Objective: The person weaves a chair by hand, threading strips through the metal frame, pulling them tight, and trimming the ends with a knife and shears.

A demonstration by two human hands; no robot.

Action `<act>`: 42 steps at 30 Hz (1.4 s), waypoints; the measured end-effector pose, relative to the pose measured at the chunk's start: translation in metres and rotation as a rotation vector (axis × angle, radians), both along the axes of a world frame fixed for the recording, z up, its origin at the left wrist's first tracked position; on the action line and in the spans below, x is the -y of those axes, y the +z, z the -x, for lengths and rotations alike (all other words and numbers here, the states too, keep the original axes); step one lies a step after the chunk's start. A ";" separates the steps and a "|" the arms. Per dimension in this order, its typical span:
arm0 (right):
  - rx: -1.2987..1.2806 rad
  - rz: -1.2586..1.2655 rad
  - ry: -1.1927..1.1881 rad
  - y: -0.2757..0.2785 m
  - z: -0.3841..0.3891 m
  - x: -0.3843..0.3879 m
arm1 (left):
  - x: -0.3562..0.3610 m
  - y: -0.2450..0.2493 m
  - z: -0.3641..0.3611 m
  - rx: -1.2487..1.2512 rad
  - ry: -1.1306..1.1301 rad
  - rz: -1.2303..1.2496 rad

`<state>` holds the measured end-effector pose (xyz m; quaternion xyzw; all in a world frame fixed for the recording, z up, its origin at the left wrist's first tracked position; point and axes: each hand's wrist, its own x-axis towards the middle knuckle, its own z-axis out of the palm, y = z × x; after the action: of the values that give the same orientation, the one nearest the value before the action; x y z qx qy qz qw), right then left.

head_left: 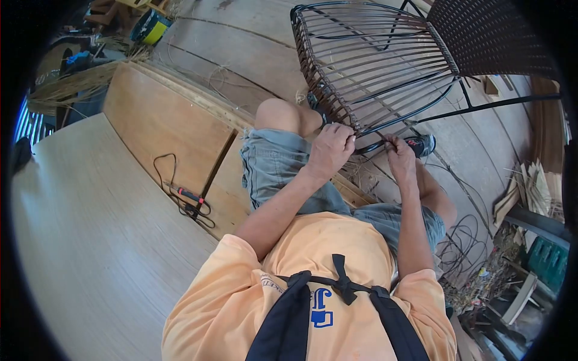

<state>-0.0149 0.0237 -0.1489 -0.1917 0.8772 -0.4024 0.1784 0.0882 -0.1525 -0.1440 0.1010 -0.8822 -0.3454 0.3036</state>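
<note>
A metal-framed chair (385, 66) with brown wicker strands wound across its seat is tipped in front of my knees. At the near corner of its seat, my left hand (331, 147) is closed on the woven edge (344, 117), fingertips hidden from me in part. To the right, just below the dark frame tube (397, 120), my right hand (401, 157) pinches a thin brown wicker strand (386, 139). The strand runs between the two hands at the corner. A densely woven brown panel (497, 36) forms the chair's upper right part.
I sit on a wooden bench (162, 120), where a red-and-black soldering-iron-like tool (189, 194) lies with its black cord. A pale board (90, 240) stands to the left. Loose cord (463, 246) and scrap wood (533, 192) lie right; a black-yellow bucket (150, 29) stands at the far left.
</note>
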 end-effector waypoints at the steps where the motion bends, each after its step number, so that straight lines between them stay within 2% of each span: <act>1: -0.040 0.015 0.020 -0.002 0.001 -0.002 | -0.002 -0.003 0.000 -0.011 0.019 0.010; 8: -0.245 -0.029 0.141 -0.009 0.016 -0.007 | 0.006 -0.009 -0.002 -0.039 -0.026 -0.041; 11: -0.181 -0.100 0.178 -0.003 0.024 -0.004 | 0.007 -0.010 -0.005 -0.013 -0.032 -0.087; 20: -0.233 0.108 0.214 -0.029 0.040 -0.007 | 0.007 -0.008 -0.012 0.002 -0.033 -0.284; 25: -0.286 0.073 0.226 -0.023 0.039 -0.003 | 0.005 -0.010 -0.012 0.031 -0.027 -0.346; 32: -0.337 0.047 0.224 -0.027 0.041 0.001 | 0.004 -0.009 -0.013 0.037 -0.017 -0.353; 35: -0.272 0.172 0.202 -0.043 0.045 0.002 | 0.003 -0.010 -0.014 0.029 -0.018 -0.345; 38: -0.286 0.172 0.241 -0.040 0.045 -0.001 | 0.002 -0.013 -0.014 0.019 -0.020 -0.336; 42: -0.350 0.065 0.206 -0.036 0.044 0.003 | 0.002 -0.013 -0.014 0.019 -0.015 -0.347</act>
<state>-0.0592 0.0211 -0.1850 -0.3530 0.8571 -0.3707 0.0572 0.1021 -0.1543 -0.1568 0.1486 -0.8130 -0.4936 0.2706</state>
